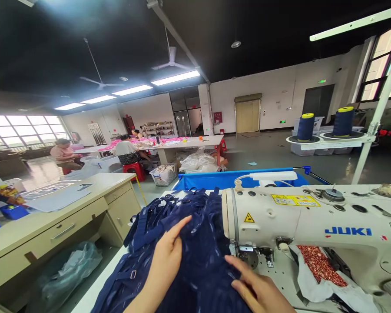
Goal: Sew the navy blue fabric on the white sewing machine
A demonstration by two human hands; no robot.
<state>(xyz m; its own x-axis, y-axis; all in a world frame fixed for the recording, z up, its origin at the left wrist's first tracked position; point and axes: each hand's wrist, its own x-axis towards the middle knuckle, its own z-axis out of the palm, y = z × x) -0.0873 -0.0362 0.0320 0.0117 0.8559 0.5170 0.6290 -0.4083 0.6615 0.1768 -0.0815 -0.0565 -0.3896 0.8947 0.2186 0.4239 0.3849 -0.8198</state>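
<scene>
Both hands, left hand (166,256) and right hand (257,289), rest open and flat, gripping nothing, steadying navy fabric (195,243) beside the sewing machine (313,226).

both hands (169,256) (257,289) flat — fingers extended

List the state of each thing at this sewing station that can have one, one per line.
Left hand: flat on the navy fabric, fingers extended, gripping nothing.
Right hand: flat on the fabric, fingers pointing toward the needle.
Navy fabric: bunched in a heap left of the sewing machine.
Sewing machine: upright; whether it is running cannot be told.
Thread cones: two, upright on their stand.
Desk drawer: closed.
</scene>
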